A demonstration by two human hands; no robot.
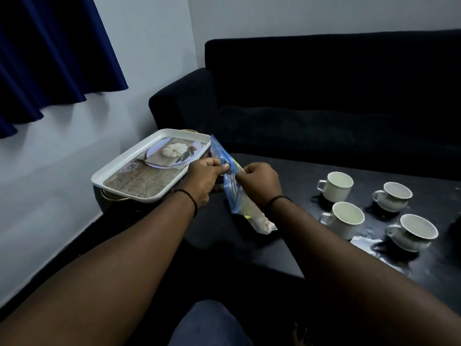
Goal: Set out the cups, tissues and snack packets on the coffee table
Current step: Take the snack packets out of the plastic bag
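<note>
Four cups (335, 186) already stand on the table (287, 245), right of the tray (139, 168). I see left hand (203, 179) and right hand (258, 183) both pinching a blue packet (233, 196) just right of the tray, above the table. Tissues not seen; presumably left. Packet print unreadable

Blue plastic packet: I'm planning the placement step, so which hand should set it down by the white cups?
Probably the right hand. It grips the blue plastic packet on the side nearer the four white ceramic cups, with bare dark coffee table between. The left hand pinches its upper edge beside the white patterned tray.
</note>
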